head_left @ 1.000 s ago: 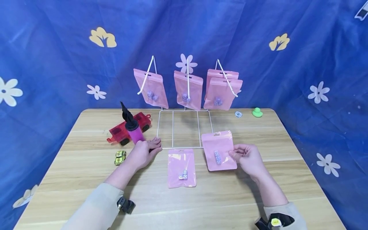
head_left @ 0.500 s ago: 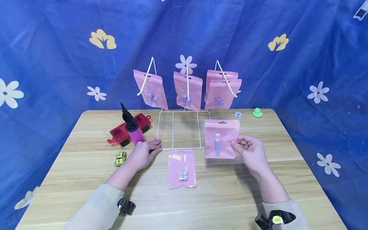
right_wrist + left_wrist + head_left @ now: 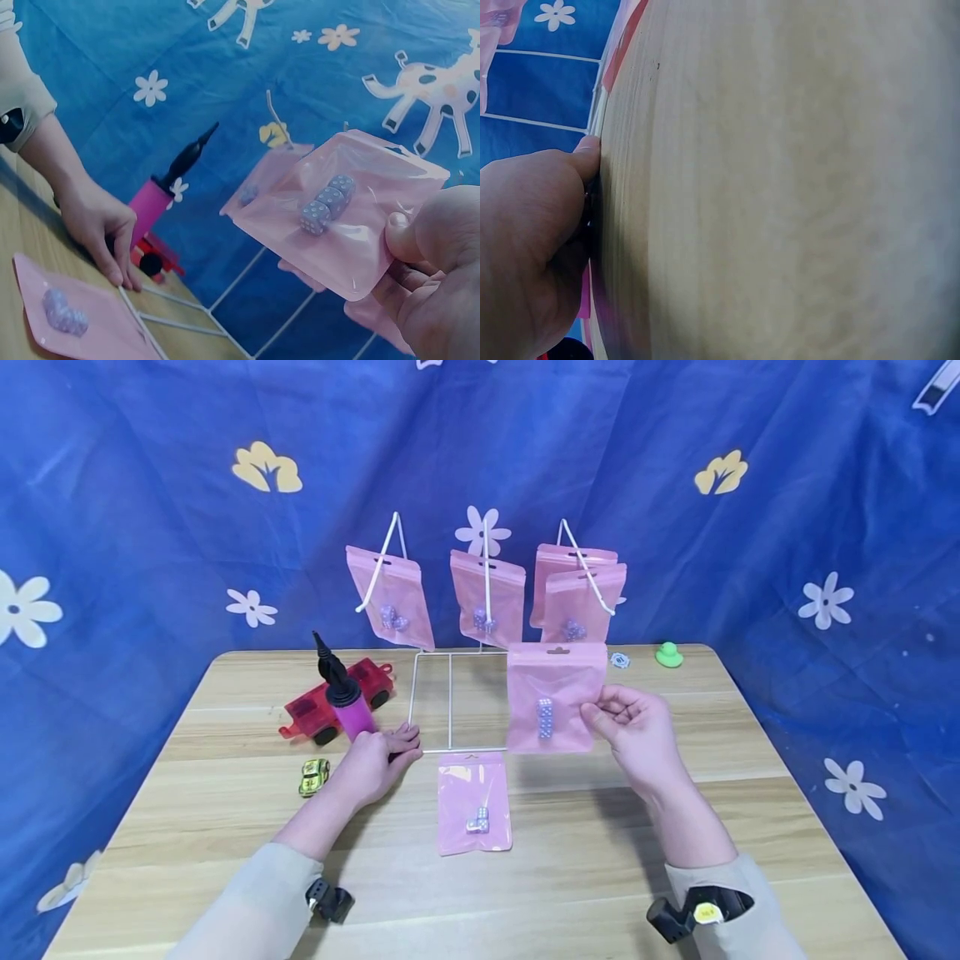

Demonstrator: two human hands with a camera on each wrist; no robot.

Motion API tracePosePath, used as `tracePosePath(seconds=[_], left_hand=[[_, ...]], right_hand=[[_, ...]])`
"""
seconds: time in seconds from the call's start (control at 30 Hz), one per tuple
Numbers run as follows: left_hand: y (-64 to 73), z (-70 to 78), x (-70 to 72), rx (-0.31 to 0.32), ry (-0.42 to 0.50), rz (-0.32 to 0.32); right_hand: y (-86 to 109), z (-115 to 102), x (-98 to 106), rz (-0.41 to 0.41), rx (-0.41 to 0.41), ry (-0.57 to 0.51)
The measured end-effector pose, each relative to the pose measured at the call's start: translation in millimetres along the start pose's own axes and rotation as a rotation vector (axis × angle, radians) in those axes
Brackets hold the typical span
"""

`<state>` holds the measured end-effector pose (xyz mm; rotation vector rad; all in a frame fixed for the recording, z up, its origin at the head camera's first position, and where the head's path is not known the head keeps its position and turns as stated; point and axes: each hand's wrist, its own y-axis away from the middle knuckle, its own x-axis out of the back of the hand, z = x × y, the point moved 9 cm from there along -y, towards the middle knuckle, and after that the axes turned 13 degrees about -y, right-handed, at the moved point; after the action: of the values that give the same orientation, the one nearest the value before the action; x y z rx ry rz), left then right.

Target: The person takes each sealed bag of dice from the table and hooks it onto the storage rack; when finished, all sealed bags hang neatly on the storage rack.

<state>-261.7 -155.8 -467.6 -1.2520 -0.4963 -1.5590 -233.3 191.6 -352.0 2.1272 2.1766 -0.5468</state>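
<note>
My right hand [image 3: 637, 735] pinches the right side of a pink zip bag [image 3: 555, 672], held upright in front of the white wire rack [image 3: 450, 702]. Three pale purple dice [image 3: 328, 205] line up inside this bag. Thumb and fingers of my left hand [image 3: 378, 762] grip the rack's front left corner, low at the tabletop. Another pink zip bag [image 3: 474, 785] with dice lies flat before the rack. From the rack's arms hang a left bag [image 3: 390, 597], a middle bag [image 3: 487, 593] and two right bags [image 3: 585, 602], the rear one partly covered.
A pink hand pump [image 3: 352, 710] with a black nozzle stands left of the rack, overlapping a red toy wagon [image 3: 307, 710]. A yellow toy car [image 3: 313, 777] is nearer. At the back right are a poker chip [image 3: 619, 660] and a green duck [image 3: 669, 655]. A blue curtain [image 3: 480, 443] hangs behind.
My right hand has raised its bag from near the tabletop, tilted it upright and brought it left toward the hanging bags. The left hand has stayed at the rack corner.
</note>
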Motion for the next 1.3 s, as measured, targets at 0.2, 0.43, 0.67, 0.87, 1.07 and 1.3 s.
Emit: tracePosePath(seconds=[0.2,0.43,0.67,0.87,1.07,1.3], left_hand=[[0.3,-1.8,-1.8,0.011,0.002,-0.011],[1.4,-4.2,-3.2,0.023,0.007,-0.020],[2.2,-4.3,-3.6,0.014,0.010,-0.011],[0.7,-2.7,-2.7,-0.006,0.003,0.000],[0.5,-2.7,-2.6,-0.005,-0.001,-0.002],[0.7,-3.0,-3.0,0.003,0.002,-0.005]], right_hand=[[-6.7,-9.2,-19.1,-0.033,0.014,-0.001],[-14.2,-15.3,-41.4,-0.066,0.038,-0.015],[-19.5,-16.5,-64.6,-0.116,0.065,-0.017],[-25.2,-12.8,-73.6,-0.112,0.096,-0.017],[-30.2,-3.1,-77.1,-0.091,0.096,-0.028],[-35.2,7.3,-75.4,-0.054,0.092,-0.027]])
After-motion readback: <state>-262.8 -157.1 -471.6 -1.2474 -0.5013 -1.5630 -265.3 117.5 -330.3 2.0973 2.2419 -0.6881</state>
